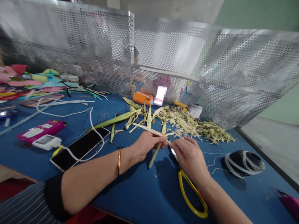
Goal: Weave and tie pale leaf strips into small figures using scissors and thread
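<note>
Near the middle of the blue table, my left hand [149,143] pinches a pale strip of dried leaf [146,128]. The strip slants from upper left down towards my right hand [188,155], whose closed fingers grip its lower end. Crossing beneath it is a greener leaf strip [153,157], partly hidden by my left fingers. Below my right hand lie scissors with yellow handles [192,197]; their blades are partly covered by the hand. Several long green leaf pieces [119,118] lie beyond my left hand.
A heap of shredded leaf [189,123] lies behind my hands. To the right stands a black spool with white string [243,164]. A phone [80,147], white cable [91,116] and white charger [46,142] lie at left. A perforated metal screen [168,46] borders the back.
</note>
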`<state>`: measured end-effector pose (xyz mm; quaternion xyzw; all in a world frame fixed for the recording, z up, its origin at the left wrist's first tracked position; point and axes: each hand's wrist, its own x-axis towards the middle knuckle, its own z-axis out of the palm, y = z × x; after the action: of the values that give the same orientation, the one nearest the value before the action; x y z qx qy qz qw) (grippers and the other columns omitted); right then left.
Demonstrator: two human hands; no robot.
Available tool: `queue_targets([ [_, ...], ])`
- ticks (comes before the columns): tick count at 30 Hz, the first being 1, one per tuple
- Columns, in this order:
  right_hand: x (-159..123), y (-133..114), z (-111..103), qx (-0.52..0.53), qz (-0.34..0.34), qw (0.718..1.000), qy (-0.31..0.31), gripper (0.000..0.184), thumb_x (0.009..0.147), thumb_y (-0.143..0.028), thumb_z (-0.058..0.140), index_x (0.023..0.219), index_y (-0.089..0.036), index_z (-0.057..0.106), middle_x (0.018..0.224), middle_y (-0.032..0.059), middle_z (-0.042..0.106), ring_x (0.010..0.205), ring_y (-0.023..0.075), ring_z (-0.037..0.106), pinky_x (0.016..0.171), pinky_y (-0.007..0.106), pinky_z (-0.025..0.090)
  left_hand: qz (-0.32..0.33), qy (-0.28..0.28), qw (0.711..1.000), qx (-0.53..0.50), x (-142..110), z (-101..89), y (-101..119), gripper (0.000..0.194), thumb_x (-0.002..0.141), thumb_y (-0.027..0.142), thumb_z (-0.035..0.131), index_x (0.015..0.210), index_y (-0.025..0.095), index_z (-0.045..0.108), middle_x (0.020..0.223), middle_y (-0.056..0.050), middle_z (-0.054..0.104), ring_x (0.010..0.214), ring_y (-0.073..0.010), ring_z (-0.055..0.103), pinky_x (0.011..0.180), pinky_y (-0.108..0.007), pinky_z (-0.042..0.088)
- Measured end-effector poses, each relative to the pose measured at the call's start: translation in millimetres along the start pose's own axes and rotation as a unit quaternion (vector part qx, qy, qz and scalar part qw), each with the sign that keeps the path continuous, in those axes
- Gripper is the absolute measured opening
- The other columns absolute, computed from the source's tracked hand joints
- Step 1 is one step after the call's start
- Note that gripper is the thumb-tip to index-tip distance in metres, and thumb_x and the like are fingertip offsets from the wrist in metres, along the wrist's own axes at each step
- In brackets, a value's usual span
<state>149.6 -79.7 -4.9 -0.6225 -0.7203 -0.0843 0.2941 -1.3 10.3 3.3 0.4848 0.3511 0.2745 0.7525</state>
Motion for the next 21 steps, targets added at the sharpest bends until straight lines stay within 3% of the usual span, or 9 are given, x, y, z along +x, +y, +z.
queue_targets([
  [3, -0.4, -2.0, -5.3, -0.056, 0.007, 0.994, 0.093, 0.018, 0.094, -0.028, 0.048, 0.095, -0.021, 0.065, 0.095, 0.0082, 0.070, 0.092, 0.0235, 0.062, 0.089, 0.038, 0.038, 0.011, -0.024, 0.999, -0.022, -0.8, -0.9, 3.9, 0.008, 0.073, 0.019, 0.073, 0.080, 0.015, 0.072, 0.077, -0.005, 0.071, 0.075, -0.0132, 0.064, 0.073, -0.026, 0.048],
  [5, -1.5, -5.5, -7.5, -0.063, 0.008, 0.989, 0.135, 0.020, 0.094, -0.029, 0.049, 0.095, -0.020, 0.067, 0.093, 0.0088, 0.070, 0.091, 0.0238, 0.061, 0.082, 0.036, 0.039, 0.022, -0.031, 0.998, -0.049, -2.3, 0.3, 6.0, 0.010, 0.072, 0.015, 0.072, 0.082, 0.016, 0.073, 0.083, -0.005, 0.073, 0.082, -0.0145, 0.065, 0.078, -0.026, 0.048],
  [7, -3.1, -9.4, -5.3, -0.020, 0.022, 0.993, 0.112, 0.023, 0.094, -0.031, 0.049, 0.087, -0.021, 0.068, 0.083, 0.0055, 0.069, 0.078, 0.0201, 0.061, 0.074, 0.032, 0.039, 0.025, -0.025, 0.997, -0.069, -4.0, 2.9, 6.3, 0.009, 0.073, 0.012, 0.071, 0.081, 0.015, 0.072, 0.085, -0.006, 0.074, 0.084, -0.0154, 0.066, 0.078, -0.026, 0.048],
  [9, -4.7, -12.2, 2.0, 0.063, 0.067, 0.995, 0.047, 0.025, 0.093, -0.035, 0.051, 0.082, -0.021, 0.068, 0.076, 0.0024, 0.068, 0.068, 0.0170, 0.059, 0.065, 0.027, 0.039, 0.022, -0.017, 0.996, -0.079, -5.3, 6.0, 5.2, 0.008, 0.074, 0.010, 0.069, 0.081, 0.013, 0.070, 0.083, -0.007, 0.074, 0.081, -0.0156, 0.066, 0.076, -0.026, 0.049],
  [12, -5.8, -14.2, 16.4, 0.178, 0.134, 0.974, -0.034, 0.031, 0.092, -0.039, 0.051, 0.070, -0.020, 0.062, 0.061, -0.0019, 0.058, 0.057, 0.0133, 0.051, 0.054, 0.023, 0.036, 0.015, -0.011, 0.996, -0.090, -6.5, 9.3, 3.0, 0.011, 0.074, 0.007, 0.067, 0.085, 0.011, 0.069, 0.080, -0.008, 0.073, 0.075, -0.0150, 0.066, 0.073, -0.026, 0.049],
  [15, -5.4, -16.0, 23.3, 0.224, 0.140, 0.963, -0.044, 0.036, 0.091, -0.038, 0.047, 0.060, -0.020, 0.050, 0.054, -0.0037, 0.047, 0.053, 0.0115, 0.043, 0.052, 0.022, 0.033, 0.017, 0.002, 0.995, -0.101, -6.7, 10.4, 1.8, 0.016, 0.072, 0.005, 0.068, 0.087, 0.011, 0.068, 0.077, -0.007, 0.072, 0.072, -0.0148, 0.066, 0.069, -0.026, 0.048],
  [21, -5.5, -22.5, 19.8, 0.230, 0.129, 0.964, -0.045, 0.038, 0.089, -0.037, 0.047, 0.056, -0.020, 0.038, 0.054, -0.0041, 0.041, 0.053, 0.0108, 0.037, 0.051, 0.024, 0.028, 0.019, 0.019, 0.994, -0.105, -4.7, 10.1, -1.9, 0.020, 0.068, 0.003, 0.072, 0.084, 0.011, 0.066, 0.077, -0.006, 0.071, 0.070, -0.0146, 0.066, 0.070, -0.027, 0.048],
])
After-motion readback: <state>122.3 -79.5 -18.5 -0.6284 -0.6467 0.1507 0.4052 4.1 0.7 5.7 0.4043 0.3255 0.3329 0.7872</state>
